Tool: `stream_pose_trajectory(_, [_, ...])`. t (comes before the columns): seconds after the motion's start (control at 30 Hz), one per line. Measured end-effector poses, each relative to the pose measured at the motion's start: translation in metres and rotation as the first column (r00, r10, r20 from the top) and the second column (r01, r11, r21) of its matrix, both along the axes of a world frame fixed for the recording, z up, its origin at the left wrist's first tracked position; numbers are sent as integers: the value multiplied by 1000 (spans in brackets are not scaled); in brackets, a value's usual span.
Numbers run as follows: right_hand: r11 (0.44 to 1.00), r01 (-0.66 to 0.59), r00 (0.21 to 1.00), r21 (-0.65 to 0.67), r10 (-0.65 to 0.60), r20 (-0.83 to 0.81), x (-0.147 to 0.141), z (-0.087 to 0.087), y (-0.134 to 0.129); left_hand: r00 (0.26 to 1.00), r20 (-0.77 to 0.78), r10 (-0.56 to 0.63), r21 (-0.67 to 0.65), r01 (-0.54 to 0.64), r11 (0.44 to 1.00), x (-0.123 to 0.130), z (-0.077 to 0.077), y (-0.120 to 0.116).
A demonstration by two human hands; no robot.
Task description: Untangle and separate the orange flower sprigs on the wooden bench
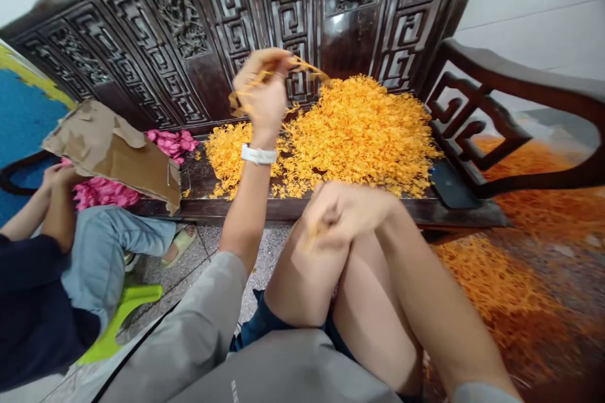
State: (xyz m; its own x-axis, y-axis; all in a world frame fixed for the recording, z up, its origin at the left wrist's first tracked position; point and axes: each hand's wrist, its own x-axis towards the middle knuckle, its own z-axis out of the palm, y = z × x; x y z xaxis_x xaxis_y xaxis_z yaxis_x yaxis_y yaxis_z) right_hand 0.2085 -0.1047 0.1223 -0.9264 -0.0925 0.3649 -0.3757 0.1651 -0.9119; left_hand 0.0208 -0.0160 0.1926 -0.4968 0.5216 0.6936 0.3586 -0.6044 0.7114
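My left hand (265, 91), a white band on its wrist, is raised over the bench in front of its carved back. Its fingers are closed on thin orange plastic-looking strands (307, 67), which trail to the right. Lower down, over my knees, my right hand (347, 214) is smeared by motion. Its fingers curl around a small orange piece (314, 236), too blurred for its shape to show. Behind both hands a big heap of small frilly orange pieces (368, 132) covers the bench seat, with a smaller heap (227, 157) to its left.
A dark carved wooden bench (302, 209) runs across the view, its armrest (534, 82) at right. A phone-like dark slab (454, 186) lies by the heap. Orange strands (501, 289) cover the right floor. At left, another person (42, 302) sits by a cardboard box (127, 151) and pink pieces (106, 194).
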Motion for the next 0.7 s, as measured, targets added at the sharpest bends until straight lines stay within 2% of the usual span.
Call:
stream_pose_trajectory(0.03, [972, -168, 981, 164, 148, 129, -2, 0, -13, 990, 132, 40, -26, -37, 999, -15, 5, 3])
stream_pose_trajectory(0.07, [925, -284, 946, 253, 228, 230, -4, -1, -23, 966, 254, 58, -66, -43, 997, -31, 9, 4])
stream_pose_trajectory(0.1, [884, -368, 912, 287, 284, 295, -5, -1, -29, 939, 342, 41, -79, -15, 997, -46, 12, 3])
stream_pose_trajectory(0.13, [878, -393, 900, 274, 305, 313, -5, -1, -30, 919, 394, 1, -83, 34, 996, -59, 14, 0])
stream_pose_trajectory(0.17, [918, -339, 922, 205, 281, 265, -4, 0, -25, 903, 427, -44, -76, 84, 994, -69, 15, -5])
stream_pose_trajectory(0.2, [974, -209, 967, 88, 192, 168, -3, 1, -15, 884, 458, -95, -60, 137, 989, -75, 14, -12])
stream_pose_trajectory(0.23, [997, -42, 997, -70, 46, 59, 0, 1, 0, 855, 499, -142, -42, 187, 981, -78, 11, -20])
stream_pose_trajectory(0.27, [943, 173, 980, -283, -192, -42, 1, 0, 17, 811, 553, -191, -8, 235, 972, -79, 8, -27])
stream_pose_trajectory(0.3, [846, 310, 924, -435, -376, -73, 2, -2, 34, 748, 614, -253, 42, 289, 957, -78, 5, -34])
stream_pose_trajectory(0.33, [699, 419, 836, -580, -546, -54, 2, -5, 49, 674, 668, -315, 103, 335, 937, -76, 2, -40])
stream_pose_trajectory(0.37, [560, 474, 767, -679, -641, 7, 0, -9, 62, 603, 706, -371, 162, 372, 914, -73, 0, -45])
stream_pose_trajectory(0.43, [328, 542, 687, -773, -704, 183, -9, -19, 74, 476, 738, -479, 278, 432, 858, -69, 0, -52])
stream_pose_trajectory(0.47, [253, 576, 651, -778, -717, 249, -15, -23, 75, 413, 739, -532, 333, 463, 822, -68, 1, -53])
stream_pose_trajectory(0.5, [238, 612, 625, -754, -729, 278, -22, -26, 73, 351, 734, -581, 380, 496, 781, -67, 3, -54])
stream_pose_trajectory(0.53, [259, 647, 603, -717, -749, 274, -30, -27, 69, 295, 724, -624, 421, 528, 738, -65, 4, -55])
stream_pose_trajectory(0.6, [341, 705, 572, -622, -792, 213, -46, -24, 57, 229, 708, -668, 450, 584, 676, -58, 3, -54])
stream_pose_trajectory(0.63, [381, 725, 566, -574, -805, 179, -52, -22, 51, 238, 711, -661, 419, 612, 671, -52, 1, -54])
stream_pose_trajectory(0.7, [443, 754, 555, -485, -824, 111, -58, -20, 41, 330, 715, -616, 274, 679, 681, -36, -9, -55])
